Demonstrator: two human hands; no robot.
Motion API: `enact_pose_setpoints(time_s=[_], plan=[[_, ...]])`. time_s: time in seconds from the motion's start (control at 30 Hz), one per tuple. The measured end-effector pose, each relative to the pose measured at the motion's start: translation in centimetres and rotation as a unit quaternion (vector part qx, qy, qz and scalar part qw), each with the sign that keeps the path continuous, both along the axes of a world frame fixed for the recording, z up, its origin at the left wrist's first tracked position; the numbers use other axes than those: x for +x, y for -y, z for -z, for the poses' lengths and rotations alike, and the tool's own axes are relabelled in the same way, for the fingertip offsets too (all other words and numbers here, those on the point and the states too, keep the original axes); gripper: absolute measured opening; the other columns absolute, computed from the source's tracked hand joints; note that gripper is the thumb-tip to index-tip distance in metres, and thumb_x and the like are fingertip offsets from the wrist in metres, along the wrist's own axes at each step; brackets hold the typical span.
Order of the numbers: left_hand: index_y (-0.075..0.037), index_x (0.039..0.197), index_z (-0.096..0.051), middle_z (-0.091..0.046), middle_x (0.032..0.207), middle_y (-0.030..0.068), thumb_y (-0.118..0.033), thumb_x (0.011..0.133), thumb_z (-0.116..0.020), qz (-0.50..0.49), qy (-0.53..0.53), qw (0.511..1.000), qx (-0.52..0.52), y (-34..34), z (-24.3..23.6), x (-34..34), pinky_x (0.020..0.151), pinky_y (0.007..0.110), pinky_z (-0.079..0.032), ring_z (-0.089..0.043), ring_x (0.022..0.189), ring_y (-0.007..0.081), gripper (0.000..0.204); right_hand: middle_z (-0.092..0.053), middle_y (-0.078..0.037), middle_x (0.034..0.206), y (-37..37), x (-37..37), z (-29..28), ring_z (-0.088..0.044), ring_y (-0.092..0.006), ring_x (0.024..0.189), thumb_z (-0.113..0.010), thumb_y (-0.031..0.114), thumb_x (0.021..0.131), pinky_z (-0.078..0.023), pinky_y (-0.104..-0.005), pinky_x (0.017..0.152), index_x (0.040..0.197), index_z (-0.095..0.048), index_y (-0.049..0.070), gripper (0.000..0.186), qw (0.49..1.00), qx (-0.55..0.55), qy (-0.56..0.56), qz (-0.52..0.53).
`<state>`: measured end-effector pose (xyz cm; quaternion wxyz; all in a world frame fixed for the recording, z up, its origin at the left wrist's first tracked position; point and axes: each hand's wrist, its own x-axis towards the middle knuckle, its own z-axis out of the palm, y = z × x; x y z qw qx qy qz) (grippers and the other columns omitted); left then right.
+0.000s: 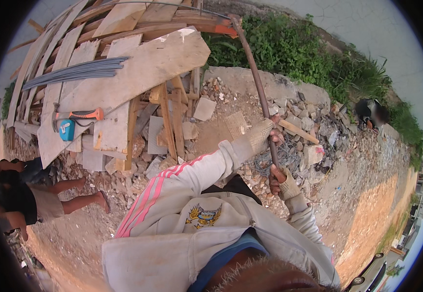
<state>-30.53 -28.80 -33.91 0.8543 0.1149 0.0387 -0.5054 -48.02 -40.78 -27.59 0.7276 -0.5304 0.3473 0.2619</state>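
Note:
A long brown metal bar (pixel 255 70) slants from my hands up to the wood pile, where its far end meets a thin steel rod (pixel 172 3) beside an orange-red patch. My left hand (pixel 273 135), in a knitted glove with bare fingertips, is closed round the bar. Closer to my body, my right hand (pixel 276 180) grips the bar's near end, also gloved with fingers bare. On the boards at left lie a bundle of grey steel rods (pixel 77 72), a hammer (pixel 86 115) with an orange and black handle, and a teal tape measure (pixel 67 130).
A heap of planks (pixel 138 73) fills the upper left. Broken stones and tangled grey wire (pixel 270 163) lie beneath my hands. Green plants (pixel 289 51) line the wall. One person (pixel 36 199) is at left, another (pixel 369 112) at far right. A car (pixel 369 272) stands lower right.

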Motion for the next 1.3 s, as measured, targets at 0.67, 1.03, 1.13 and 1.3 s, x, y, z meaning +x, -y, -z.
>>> enact_pose_setpoints(time_s=[0.67, 1.03, 1.13, 1.3], plan=[[-0.013, 0.104, -0.056, -0.054, 0.076, -0.0053, -0.038, 0.104, -0.065, 0.020, 0.166, 0.922, 0.348, -28.0, -4.8, 2.0, 0.054, 0.024, -0.048, -0.052, 0.059, 0.0062, 0.027, -0.048, -0.001, 0.065, -32.6, 6.4, 4.8, -0.049, -0.0162, 0.052, -0.066, 0.026, 0.101, -0.043, -0.0330, 0.052, 0.087, -0.052, 0.011, 0.025, 0.965, 0.256, -0.040, -0.050], [-0.009, 0.104, -0.052, -0.053, 0.073, -0.0024, -0.030, 0.103, -0.063, -0.012, 0.190, 0.900, 0.393, -27.2, -4.9, 2.3, 0.048, 0.027, -0.047, -0.053, 0.054, 0.0093, 0.024, -0.055, -0.003, 0.069, -30.9, 7.6, 5.6, -0.057, -0.0197, 0.060, -0.072, 0.025, 0.098, -0.051, -0.0358, 0.059, 0.088, -0.054, 0.008, 0.027, 0.951, 0.261, -0.017, -0.163], [-0.008, 0.101, -0.053, -0.053, 0.073, -0.0009, -0.025, 0.102, -0.065, -0.087, 0.234, 0.875, 0.415, -20.7, -1.7, -1.7, 0.049, 0.027, -0.047, -0.054, 0.055, 0.0107, 0.021, -0.059, -0.005, 0.068, -23.5, 4.1, 10.2, -0.060, -0.0178, 0.061, -0.075, 0.025, 0.096, -0.051, -0.0352, 0.056, 0.083, -0.057, 0.007, 0.029, 0.930, 0.325, 0.023, -0.173], [-0.006, 0.100, -0.054, -0.053, 0.072, -0.0010, -0.028, 0.102, -0.063, -0.164, 0.243, 0.861, 0.415, -10.7, -0.2, -4.6, 0.052, 0.028, -0.046, -0.053, 0.058, 0.0100, 0.024, -0.058, -0.002, 0.065, -11.7, 2.7, 7.7, -0.055, -0.0149, 0.059, -0.076, 0.034, 0.094, -0.046, -0.0329, 0.055, 0.078, -0.058, 0.008, 0.036, 0.957, 0.078, 0.119, -0.254]])
